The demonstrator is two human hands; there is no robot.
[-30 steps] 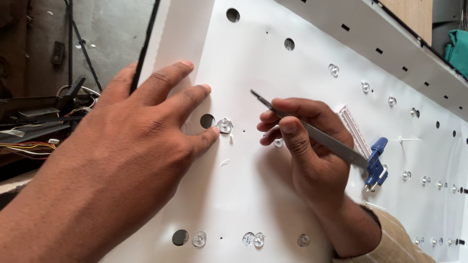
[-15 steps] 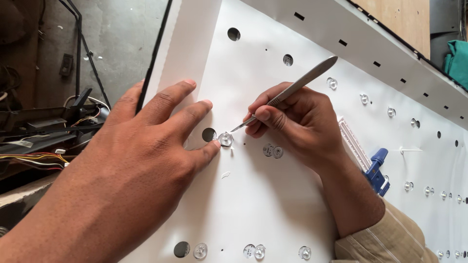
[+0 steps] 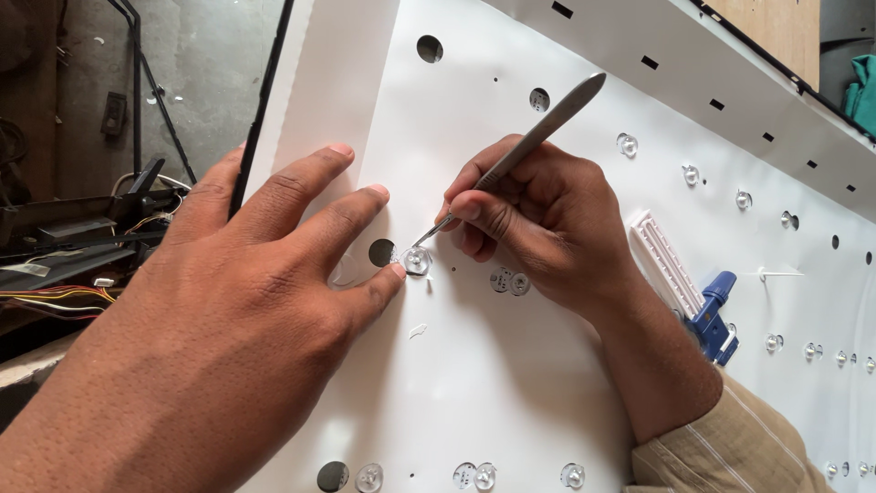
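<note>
A large white panel (image 3: 511, 383) with round holes and small clear domed lenses fills most of the head view. My left hand (image 3: 246, 283) lies flat on the panel, fingers spread, its fingertip touching a clear lens (image 3: 417, 262) beside a dark hole (image 3: 380, 252). My right hand (image 3: 538, 219) grips a thin grey metal blade tool (image 3: 534, 137) like a pen, its tip resting at the edge of that lens. Two more lenses (image 3: 509, 281) sit just under the right hand.
A white ribbed strip (image 3: 666, 265) and a blue-handled tool (image 3: 714, 315) lie on the panel right of my wrist. Rows of lenses run along the right (image 3: 744, 198) and bottom (image 3: 474, 475). Cables and dark hardware (image 3: 73, 246) lie beyond the panel's left edge.
My right hand turned the blade tool from pointing away to tip down, and brought the tip to the lens at my left fingertip. The left hand stayed flat.
</note>
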